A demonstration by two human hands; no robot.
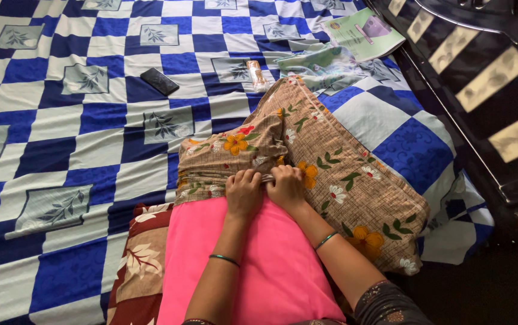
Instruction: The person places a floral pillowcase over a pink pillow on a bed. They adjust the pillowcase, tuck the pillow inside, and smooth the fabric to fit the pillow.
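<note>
A pink pillow (271,265) lies on the bed in front of me, its far end inside a brown floral pillowcase (337,174). My left hand (243,194) and my right hand (286,186) sit side by side on the pillow's far end, both gripping the bunched open edge of the pillowcase. Each wrist wears a thin green bangle. The pillowcase is crumpled ahead of my hands and lies flatter to the right.
A blue-and-white checked bedsheet (78,132) covers the bed. A black phone (159,80) and a small wrapped packet (255,73) lie farther back. A green booklet (364,33) rests near the dark headboard (487,78). A maroon leaf-patterned pillow (141,259) lies under the pink one.
</note>
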